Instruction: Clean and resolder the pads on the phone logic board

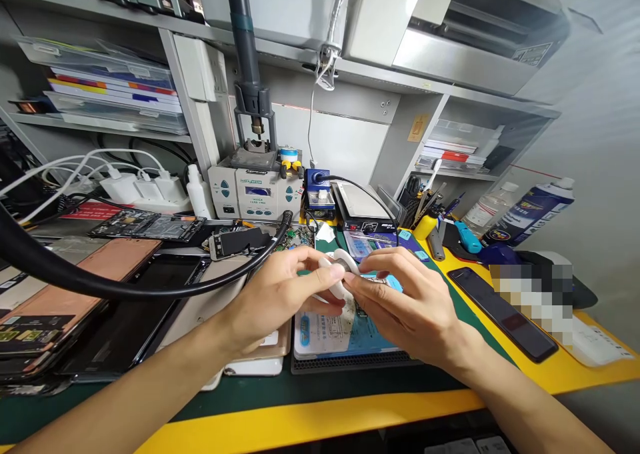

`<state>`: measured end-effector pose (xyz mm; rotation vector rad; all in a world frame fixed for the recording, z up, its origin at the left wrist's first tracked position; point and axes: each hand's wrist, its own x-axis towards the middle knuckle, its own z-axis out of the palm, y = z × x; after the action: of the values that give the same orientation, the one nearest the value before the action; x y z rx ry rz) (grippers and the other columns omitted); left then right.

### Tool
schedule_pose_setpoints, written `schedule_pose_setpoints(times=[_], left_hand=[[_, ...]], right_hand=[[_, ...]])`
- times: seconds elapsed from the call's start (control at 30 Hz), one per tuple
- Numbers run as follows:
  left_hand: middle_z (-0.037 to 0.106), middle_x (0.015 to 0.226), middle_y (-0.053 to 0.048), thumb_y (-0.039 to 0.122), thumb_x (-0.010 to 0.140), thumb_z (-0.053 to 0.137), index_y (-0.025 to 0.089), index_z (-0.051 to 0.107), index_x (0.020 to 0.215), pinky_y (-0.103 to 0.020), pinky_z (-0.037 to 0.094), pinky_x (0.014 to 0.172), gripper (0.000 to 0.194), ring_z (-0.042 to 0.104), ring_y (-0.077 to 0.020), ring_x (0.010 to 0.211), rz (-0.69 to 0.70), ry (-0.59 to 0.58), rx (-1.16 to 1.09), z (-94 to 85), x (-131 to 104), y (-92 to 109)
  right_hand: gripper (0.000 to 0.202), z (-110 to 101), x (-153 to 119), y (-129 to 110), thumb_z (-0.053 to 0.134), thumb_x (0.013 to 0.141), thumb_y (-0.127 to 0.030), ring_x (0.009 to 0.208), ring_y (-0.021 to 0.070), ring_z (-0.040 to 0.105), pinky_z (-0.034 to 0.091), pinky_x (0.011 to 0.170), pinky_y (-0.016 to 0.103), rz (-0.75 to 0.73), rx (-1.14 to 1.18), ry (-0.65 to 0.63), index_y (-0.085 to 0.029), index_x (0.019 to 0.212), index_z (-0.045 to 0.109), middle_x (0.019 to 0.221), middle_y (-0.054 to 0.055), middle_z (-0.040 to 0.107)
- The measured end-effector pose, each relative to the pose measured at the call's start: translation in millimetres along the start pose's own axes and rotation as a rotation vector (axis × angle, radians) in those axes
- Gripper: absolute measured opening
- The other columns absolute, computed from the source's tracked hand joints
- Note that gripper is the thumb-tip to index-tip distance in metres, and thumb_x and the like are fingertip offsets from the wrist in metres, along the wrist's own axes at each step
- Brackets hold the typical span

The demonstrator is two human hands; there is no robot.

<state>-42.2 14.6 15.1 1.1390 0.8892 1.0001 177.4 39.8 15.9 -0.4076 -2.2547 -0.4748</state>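
Note:
A small white spool-like disc with a greyish middle (353, 261) is held up between my two hands above the workbench. My left hand (280, 294) grips it from the left, its thumb lying across the face. From the right, my right hand (410, 301) meets it with thumb and fingertips pinched together at its edge; whether a thin end is between them is too small to tell. Below the hands lies a blue-and-white printed pad (320, 337) on a black perforated base (345, 363). Part of the pad is hidden by my hands.
Phone parts and a black phone screen (135, 314) crowd the left. A thick black hose (150, 289) arches over them. Behind stands a rework station (257, 194). To the right are a dark phone (503, 314), a spray can (535, 211) and a clear bottle (490, 207).

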Motion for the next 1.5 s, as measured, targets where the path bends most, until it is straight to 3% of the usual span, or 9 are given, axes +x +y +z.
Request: schedule_pose_setpoints(times=[0.17,0.3,0.5,0.63,0.73,0.9,1.07,1.2,1.5], left_hand=[[0.075,0.093,-0.009,0.044,0.088,0.077,0.013,0.069,0.097,-0.033,0.068,0.079,0.034,0.075,-0.018,0.081,-0.046,0.004,-0.109,-2.0,2.4,2.0],[0.075,0.091,-0.008,0.044,0.089,0.075,0.014,0.068,0.097,-0.033,0.068,0.077,0.033,0.075,-0.0177,0.078,-0.008,0.084,-0.094,-8.3,6.9,4.0],[0.069,0.086,-0.003,0.053,0.08,0.085,0.015,0.066,0.098,-0.029,0.065,0.062,0.046,0.072,-0.0184,0.079,0.139,0.296,0.146,-30.5,15.5,5.7],[0.067,0.088,-0.001,0.047,0.086,0.081,0.014,0.064,0.101,-0.022,0.057,0.055,0.04,0.069,-0.0146,0.077,0.148,0.301,0.327,-40.7,19.1,4.5],[0.067,0.094,-0.002,0.04,0.098,0.07,0.014,0.064,0.108,-0.023,0.056,0.06,0.028,0.067,-0.0127,0.078,0.091,0.271,0.46,-42.5,22.5,4.4],[0.069,0.108,-0.006,0.044,0.101,0.065,0.015,0.065,0.119,-0.034,0.062,0.077,0.034,0.069,-0.0159,0.088,-0.082,0.235,0.682,-39.2,38.3,14.9],[0.068,0.124,-0.009,0.044,0.1,0.065,0.016,0.064,0.127,-0.043,0.061,0.091,0.039,0.069,-0.0215,0.106,-0.235,0.15,0.891,-29.8,72.5,39.3],[0.067,0.128,-0.01,0.044,0.1,0.066,0.017,0.063,0.129,-0.045,0.061,0.094,0.04,0.068,-0.0233,0.11,-0.343,0.116,1.035,-15.7,107.0,49.6],[0.065,0.131,-0.01,0.042,0.099,0.066,0.017,0.062,0.131,-0.046,0.06,0.096,0.041,0.067,-0.0244,0.114,-0.537,0.026,1.302,10.1,163.5,44.4]], right_hand=[[0.023,6.3,-0.4,1.2,0.07,0.092,-0.007,0.08,0.0208,0.07,0.061,0.069,0.034,0.003,-0.034,0.038,-0.022,0.109,0.074,0.091,0.01,0.074],[0.02,6.7,-0.6,0.4,0.07,0.092,-0.01,0.077,0.0191,0.071,0.06,0.065,0.031,0.049,0.041,0.076,-0.024,0.106,0.075,0.093,0.009,0.075],[0.01,3.6,0.9,10.8,0.071,0.091,-0.015,0.076,0.0194,0.072,0.06,0.065,0.032,0.33,0.191,0.245,-0.023,0.093,0.077,0.088,0.008,0.074],[0.013,10.0,0.2,24.0,0.066,0.094,-0.02,0.071,0.018,0.068,0.055,0.057,0.03,0.534,0.255,0.152,-0.02,0.088,0.077,0.086,0.008,0.075],[0.013,17.2,-1.9,33.2,0.067,0.091,-0.017,0.071,0.0181,0.069,0.052,0.059,0.029,0.634,0.273,0.038,-0.019,0.085,0.078,0.082,0.006,0.076],[0.012,21.4,-3.5,45.7,0.069,0.093,-0.019,0.078,0.0196,0.07,0.055,0.071,0.033,0.807,0.275,-0.086,-0.018,0.085,0.077,0.087,0.005,0.078],[0.021,18.7,-3.0,56.7,0.068,0.101,-0.037,0.092,0.0196,0.072,0.061,0.083,0.039,0.945,0.327,-0.187,-0.017,0.107,0.073,0.108,0.005,0.075],[0.03,17.9,-3.8,64.9,0.068,0.101,-0.038,0.101,0.0241,0.072,0.062,0.085,0.042,1.027,0.37,-0.214,-0.017,0.122,0.07,0.123,0.008,0.072],[0.033,18.4,-6.0,74.3,0.068,0.101,-0.038,0.107,0.026,0.071,0.062,0.089,0.045,1.084,0.411,-0.21,-0.018,0.127,0.069,0.129,0.009,0.07]])
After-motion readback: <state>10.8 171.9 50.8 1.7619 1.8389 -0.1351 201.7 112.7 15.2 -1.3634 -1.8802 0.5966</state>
